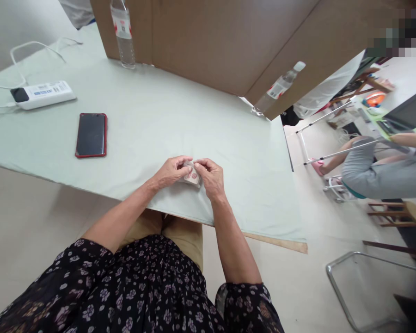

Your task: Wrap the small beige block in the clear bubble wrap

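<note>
Left hand (171,172) and right hand (211,177) are together pinching a small printed packet (193,177), resting near the worktop's (152,115) near edge; a red-cased phone (91,134) is lying well apart toward the left edge.

Dark dress (149,286), black or near-black, thin fabric, printed all over with small flowers in pale pink, lilac and white. Print is dense; blossoms differ in size, some with tiny leaves. Short sleeves: the left sleeve (79,252) ends above the elbow, the right sleeve (244,296) ends at about the same height with a loose, slightly gathered hem. Forearms bare. Left hand (171,172) and right hand (211,175) bare too: no gloves; whether rings are worn cannot be told. No watch or bracelet at either wrist. Tan trousers (175,233) show at the knees beyond the dress.
</note>
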Motion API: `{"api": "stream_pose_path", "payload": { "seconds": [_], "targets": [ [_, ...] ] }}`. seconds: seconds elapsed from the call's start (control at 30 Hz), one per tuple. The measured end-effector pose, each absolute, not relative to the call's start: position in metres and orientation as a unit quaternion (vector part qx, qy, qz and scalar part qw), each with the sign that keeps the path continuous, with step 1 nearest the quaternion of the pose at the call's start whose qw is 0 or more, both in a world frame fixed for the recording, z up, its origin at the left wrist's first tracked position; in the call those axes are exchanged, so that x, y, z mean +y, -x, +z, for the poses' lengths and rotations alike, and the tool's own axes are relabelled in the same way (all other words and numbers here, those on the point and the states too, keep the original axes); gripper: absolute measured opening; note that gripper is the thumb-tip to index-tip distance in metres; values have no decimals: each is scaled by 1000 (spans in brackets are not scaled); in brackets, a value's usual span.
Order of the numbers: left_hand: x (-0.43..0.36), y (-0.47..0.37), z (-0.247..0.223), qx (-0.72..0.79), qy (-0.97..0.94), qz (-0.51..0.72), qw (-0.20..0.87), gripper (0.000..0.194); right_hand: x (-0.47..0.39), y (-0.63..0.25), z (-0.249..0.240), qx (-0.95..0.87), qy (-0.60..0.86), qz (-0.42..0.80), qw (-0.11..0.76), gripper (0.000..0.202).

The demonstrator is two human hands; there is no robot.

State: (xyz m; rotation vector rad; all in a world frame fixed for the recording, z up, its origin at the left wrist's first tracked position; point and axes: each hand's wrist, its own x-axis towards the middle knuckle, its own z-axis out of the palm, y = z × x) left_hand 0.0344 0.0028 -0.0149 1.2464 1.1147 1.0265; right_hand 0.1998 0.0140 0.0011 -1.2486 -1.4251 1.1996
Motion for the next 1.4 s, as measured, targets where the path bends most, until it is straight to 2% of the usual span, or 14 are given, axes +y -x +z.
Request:
{"api": "stream_pose_path", "payload": {
  "seconds": [0.13, 0.23, 0.37, 0.47, 0.73, 1.0, 1.4],
  "targets": [
    [2, -36, -15, 496, -566, 432, 498, 46, 7, -202, 0, -624, 492, 431, 427, 20],
    [0, -36, -17, 497, -590, 433, 466, 44, -4, -203, -5, -692, 487, 323, 425, 24],
    [-3, -37, -18, 511, -611, 437, 418, 36, -23, -205, -14, -783, 498, 149, 342, 34],
    [-4, -36, -17, 526, -616, 437, 391, 32, -29, -207, -19, -821, 488, 86, 285, 41],
    [2, -32, -26, 500, -563, 479, 452, 47, -25, -205, -24, -816, 494, 62, 294, 31],
    [5, -32, -29, 497, -561, 488, 448, 45, -28, -201, -26, -821, 476, 10, 314, 28],
    [7, -34, -24, 511, -582, 474, 419, 47, -27, -197, -25, -816, 484, 24, 314, 28]
  ]
}}
